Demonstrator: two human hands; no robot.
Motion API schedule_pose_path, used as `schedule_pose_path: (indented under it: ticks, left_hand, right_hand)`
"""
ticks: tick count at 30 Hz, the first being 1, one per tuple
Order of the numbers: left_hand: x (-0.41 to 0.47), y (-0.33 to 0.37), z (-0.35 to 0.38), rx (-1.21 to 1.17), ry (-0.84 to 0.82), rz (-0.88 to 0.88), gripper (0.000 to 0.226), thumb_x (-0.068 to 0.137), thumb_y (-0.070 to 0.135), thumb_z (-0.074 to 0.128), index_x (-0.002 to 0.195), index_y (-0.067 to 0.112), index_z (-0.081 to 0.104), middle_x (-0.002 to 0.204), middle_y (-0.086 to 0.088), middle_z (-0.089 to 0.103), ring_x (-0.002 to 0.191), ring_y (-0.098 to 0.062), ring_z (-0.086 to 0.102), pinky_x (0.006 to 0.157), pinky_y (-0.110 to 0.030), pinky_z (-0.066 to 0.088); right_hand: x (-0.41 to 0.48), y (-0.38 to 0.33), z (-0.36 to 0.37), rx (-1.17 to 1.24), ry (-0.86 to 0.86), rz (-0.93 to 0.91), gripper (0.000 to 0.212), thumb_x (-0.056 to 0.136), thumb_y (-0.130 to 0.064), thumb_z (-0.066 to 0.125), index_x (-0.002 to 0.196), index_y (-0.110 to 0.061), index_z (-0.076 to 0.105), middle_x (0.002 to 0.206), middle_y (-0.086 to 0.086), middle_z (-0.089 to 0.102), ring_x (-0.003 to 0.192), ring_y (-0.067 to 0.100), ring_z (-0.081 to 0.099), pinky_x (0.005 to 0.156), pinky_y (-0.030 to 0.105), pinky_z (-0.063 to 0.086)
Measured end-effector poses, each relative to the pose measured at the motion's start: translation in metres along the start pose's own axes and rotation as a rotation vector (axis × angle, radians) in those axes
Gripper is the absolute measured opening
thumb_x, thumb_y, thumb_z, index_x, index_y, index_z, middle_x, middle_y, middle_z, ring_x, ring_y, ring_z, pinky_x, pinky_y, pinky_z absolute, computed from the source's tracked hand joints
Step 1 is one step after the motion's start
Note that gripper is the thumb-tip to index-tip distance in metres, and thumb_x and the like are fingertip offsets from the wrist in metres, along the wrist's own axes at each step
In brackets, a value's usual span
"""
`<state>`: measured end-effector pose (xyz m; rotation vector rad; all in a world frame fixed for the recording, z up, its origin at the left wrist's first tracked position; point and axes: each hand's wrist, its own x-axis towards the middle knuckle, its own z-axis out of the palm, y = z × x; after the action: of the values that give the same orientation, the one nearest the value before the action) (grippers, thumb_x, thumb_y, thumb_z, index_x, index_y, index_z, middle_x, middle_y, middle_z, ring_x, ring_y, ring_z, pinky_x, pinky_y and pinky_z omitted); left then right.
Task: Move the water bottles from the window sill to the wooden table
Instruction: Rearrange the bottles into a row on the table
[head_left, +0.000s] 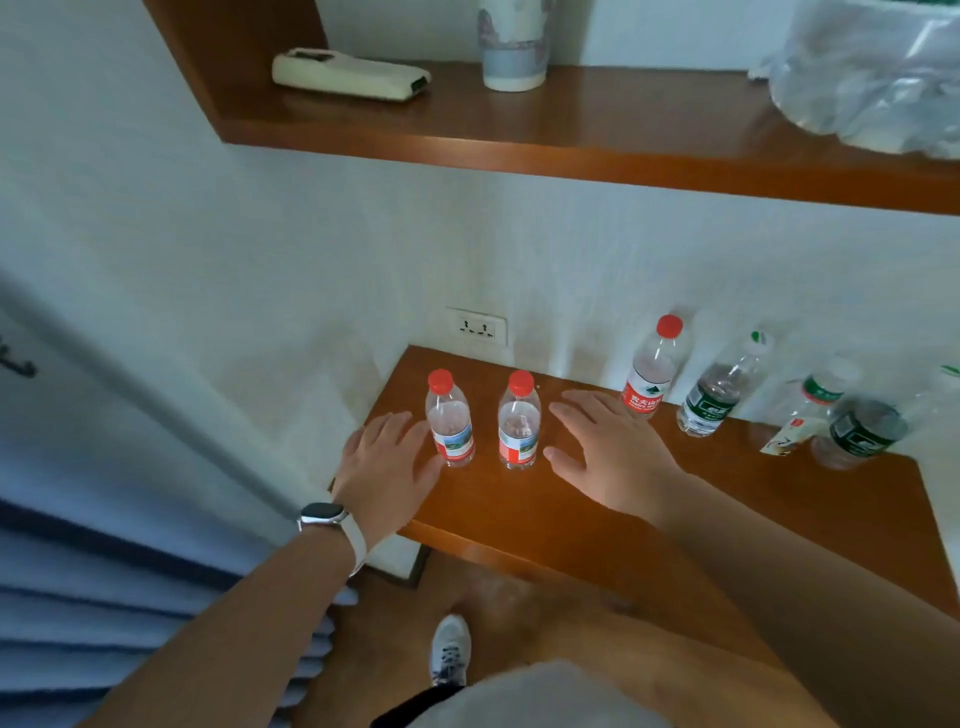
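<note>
Fig. 1 | red-capped clear plastic water bottle (450, 423) and its twin (518, 423) upright on brown wooden surface (597, 525) | left hand (387, 457) at 9 o'clock, right hand (608, 447) at 3, both spread, empty | delivery apparently done (upper wooden ledge (571, 119) shows no bottles)

Table (675, 499): brown wood, set against a white wall. Six clear plastic bottles stand on it.

- Left bottle (450, 419) and second bottle (518, 422): small, red caps, red-and-blue labels, upright, capped, side by side near the left end, not touching.
- Third bottle (650, 369): taller, red cap, red label, by the wall.
- Fourth bottle (719, 387): dark green label.
- Fifth bottle (810, 410) and sixth bottle (862, 431): far right, close together, blurred.
</note>
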<state>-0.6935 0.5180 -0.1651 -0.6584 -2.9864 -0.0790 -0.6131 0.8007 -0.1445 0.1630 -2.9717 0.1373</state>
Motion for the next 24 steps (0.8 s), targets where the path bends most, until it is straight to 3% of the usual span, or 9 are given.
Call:
schedule_pose_path:
  ticks: [6, 9, 12, 15, 18, 20, 22, 24]
  left_hand:
    - [0.046, -0.025, 0.024, -0.264, 0.03, -0.046, 0.063, 0.092, 0.064, 0.046, 0.139, 0.023, 0.051, 0.139, -0.002, 0.059, 0.127, -0.025, 0.055, 0.101, -0.041, 0.047]
    - [0.066, -0.031, 0.038, -0.45, -0.053, -0.049, 0.082, 0.083, 0.078, 0.035, 0.149, 0.028, 0.035, 0.149, 0.001, 0.05, 0.136, -0.024, 0.049, 0.105, -0.037, 0.043]
    - [0.086, -0.041, 0.051, -0.7, -0.222, 0.008, 0.087, 0.079, 0.08, 0.046, 0.151, 0.038, 0.02, 0.158, 0.005, 0.037, 0.141, -0.022, 0.041, 0.105, -0.037, 0.04]
    - [0.104, -0.05, 0.058, -0.844, -0.346, 0.071, 0.085, 0.082, 0.069, 0.063, 0.148, 0.047, 0.014, 0.16, 0.008, 0.031, 0.143, -0.02, 0.038, 0.108, -0.044, 0.042]
    - [0.117, -0.055, 0.062, -0.923, -0.422, 0.127, 0.081, 0.086, 0.049, 0.072, 0.147, 0.05, 0.019, 0.158, 0.009, 0.033, 0.143, -0.016, 0.034, 0.109, -0.041, 0.038]
    - [0.122, -0.057, 0.065, -0.984, -0.481, 0.173, 0.076, 0.088, 0.032, 0.073, 0.146, 0.049, 0.027, 0.154, 0.011, 0.037, 0.138, -0.01, 0.037, 0.103, -0.027, 0.036]
    - [0.125, -0.057, 0.065, -1.02, -0.526, 0.219, 0.067, 0.089, 0.024, 0.072, 0.139, 0.052, 0.036, 0.146, 0.013, 0.045, 0.126, -0.002, 0.043, 0.095, -0.015, 0.034]
    - [0.128, -0.056, 0.064, -1.026, -0.535, 0.24, 0.06, 0.089, 0.023, 0.071, 0.123, 0.062, 0.041, 0.134, 0.017, 0.052, 0.111, 0.005, 0.05, 0.086, -0.012, 0.039]
  right_hand:
    - [0.043, -0.018, 0.022, 0.221, -0.089, 0.317, 0.07, 0.087, -0.064, 0.051, 0.143, -0.025, 0.038, 0.146, -0.003, 0.049, 0.132, 0.022, 0.048, 0.101, 0.042, 0.042]
    - [0.061, -0.019, 0.031, 0.397, -0.148, 0.48, 0.078, 0.078, -0.067, 0.054, 0.144, -0.03, 0.035, 0.147, -0.006, 0.046, 0.133, 0.019, 0.046, 0.103, 0.042, 0.041]
    - [0.071, -0.022, 0.033, 0.512, -0.154, 0.51, 0.065, 0.074, -0.057, 0.064, 0.133, -0.039, 0.042, 0.131, -0.016, 0.055, 0.116, 0.005, 0.056, 0.097, 0.034, 0.047]
    - [0.076, -0.029, 0.036, 0.605, -0.118, 0.593, 0.05, 0.067, -0.058, 0.064, 0.111, -0.061, 0.039, 0.105, -0.033, 0.056, 0.093, -0.014, 0.055, 0.079, 0.02, 0.048]
    - [0.078, -0.038, 0.041, 0.689, -0.127, 0.672, 0.056, 0.073, -0.051, 0.073, 0.121, -0.049, 0.043, 0.106, -0.03, 0.057, 0.094, -0.009, 0.055, 0.076, 0.019, 0.045]
    - [0.078, -0.042, 0.046, 0.719, -0.145, 0.7, 0.056, 0.077, -0.049, 0.075, 0.124, -0.041, 0.047, 0.108, -0.025, 0.059, 0.097, -0.004, 0.058, 0.075, 0.018, 0.045]
    - [0.079, -0.047, 0.048, 0.743, -0.15, 0.702, 0.057, 0.078, -0.051, 0.076, 0.126, -0.038, 0.049, 0.109, -0.022, 0.061, 0.097, -0.002, 0.059, 0.075, 0.017, 0.044]
    - [0.083, -0.05, 0.051, 0.781, -0.131, 0.745, 0.055, 0.078, -0.047, 0.077, 0.124, -0.037, 0.05, 0.109, -0.019, 0.061, 0.098, 0.0, 0.059, 0.075, 0.019, 0.045]
